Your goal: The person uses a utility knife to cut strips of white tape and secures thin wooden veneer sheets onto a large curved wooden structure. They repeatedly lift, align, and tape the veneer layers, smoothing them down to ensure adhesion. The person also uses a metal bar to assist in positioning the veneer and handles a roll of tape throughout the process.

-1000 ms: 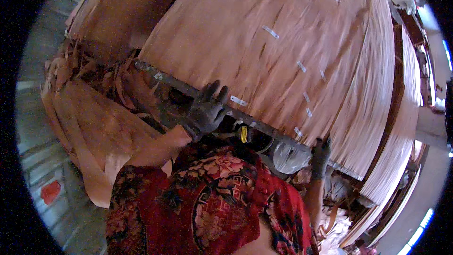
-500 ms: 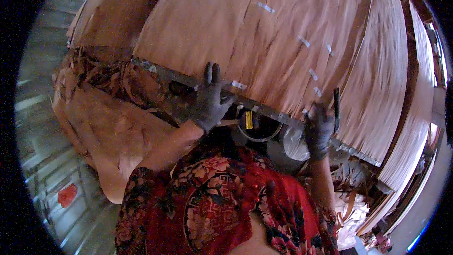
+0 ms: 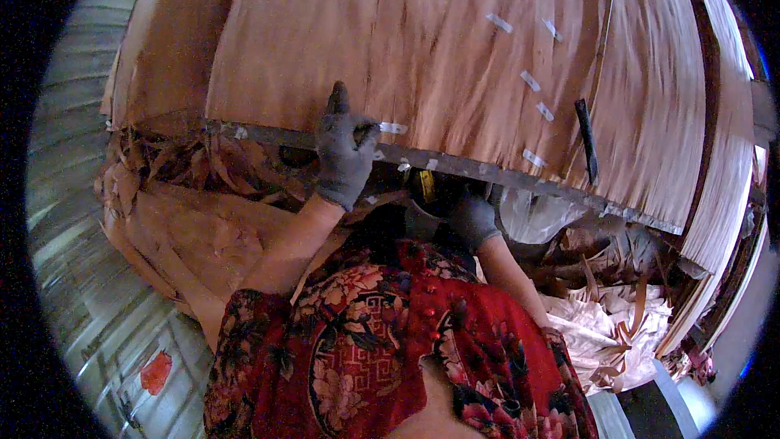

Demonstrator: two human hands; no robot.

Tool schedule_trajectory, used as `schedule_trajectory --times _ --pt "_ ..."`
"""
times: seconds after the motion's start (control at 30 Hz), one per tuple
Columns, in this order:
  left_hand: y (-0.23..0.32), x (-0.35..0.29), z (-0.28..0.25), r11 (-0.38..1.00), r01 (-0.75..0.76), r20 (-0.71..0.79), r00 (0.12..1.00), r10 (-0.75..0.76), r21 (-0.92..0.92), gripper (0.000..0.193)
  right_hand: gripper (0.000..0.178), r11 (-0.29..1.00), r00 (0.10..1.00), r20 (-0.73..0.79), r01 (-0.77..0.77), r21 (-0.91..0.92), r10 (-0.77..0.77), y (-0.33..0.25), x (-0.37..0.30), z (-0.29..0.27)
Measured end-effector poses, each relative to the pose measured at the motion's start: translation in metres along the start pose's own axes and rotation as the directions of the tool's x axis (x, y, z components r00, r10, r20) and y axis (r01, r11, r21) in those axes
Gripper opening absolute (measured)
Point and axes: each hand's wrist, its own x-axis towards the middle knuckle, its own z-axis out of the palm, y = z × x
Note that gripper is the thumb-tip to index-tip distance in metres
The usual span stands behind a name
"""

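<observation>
A large reddish-brown wood veneer sheet (image 3: 309, 41), with several short strips of whitish tape (image 3: 530, 80), covers the work table. At its near edge my left hand (image 3: 345, 158), in a grey glove, rests with a finger stretched out over the veneer. The thumb lies near a tape strip (image 3: 393, 128) there. My right hand (image 3: 473, 218), also gloved, reaches below the table edge beside a dark round holder (image 3: 422, 210) with a yellow piece (image 3: 427, 184) in it. Shadow hides its fingertips. A slim black tool (image 3: 586, 142) lies on the veneer at the right.
Veneer scraps (image 3: 187, 162) hang under the table edge at the left, above a brown sheet (image 3: 211, 232). Clear plastic (image 3: 532, 215) hangs right of my right hand. Pale scraps (image 3: 609, 333) are heaped at lower right. A red piece (image 3: 156, 372) lies on the floor.
My right hand has left the veneer by the black tool and moved left, down to the round holder. My left hand stays at the edge, its fingers drawn in somewhat. The view has shifted.
</observation>
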Motion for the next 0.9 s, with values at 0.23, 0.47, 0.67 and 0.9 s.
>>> schedule_trajectory --times 0.23,0.47,0.67,0.9 --pt "-0.006 0.001 -0.022 0.966 -0.232 0.083 0.971 0.224 0.115 0.070 0.039 0.970 0.974 -0.221 0.099 0.224 -0.048 -0.024 -0.016 -0.041" --pt "0.006 0.001 -0.037 0.899 -0.394 0.135 0.918 0.373 0.193 0.066 0.036 0.851 0.667 -0.590 0.520 -0.069 -0.455 -0.083 0.069 -0.106" --pt "0.003 -0.011 -0.039 0.951 -0.306 0.075 0.950 0.303 0.043 0.050 0.024 0.792 0.683 -0.473 0.609 -0.052 -0.556 -0.092 0.095 -0.109" --pt "-0.016 -0.018 -0.051 0.953 -0.292 0.006 0.956 0.293 -0.080 0.023 0.018 0.714 0.671 -0.564 0.673 0.191 -0.482 -0.091 0.098 -0.097"
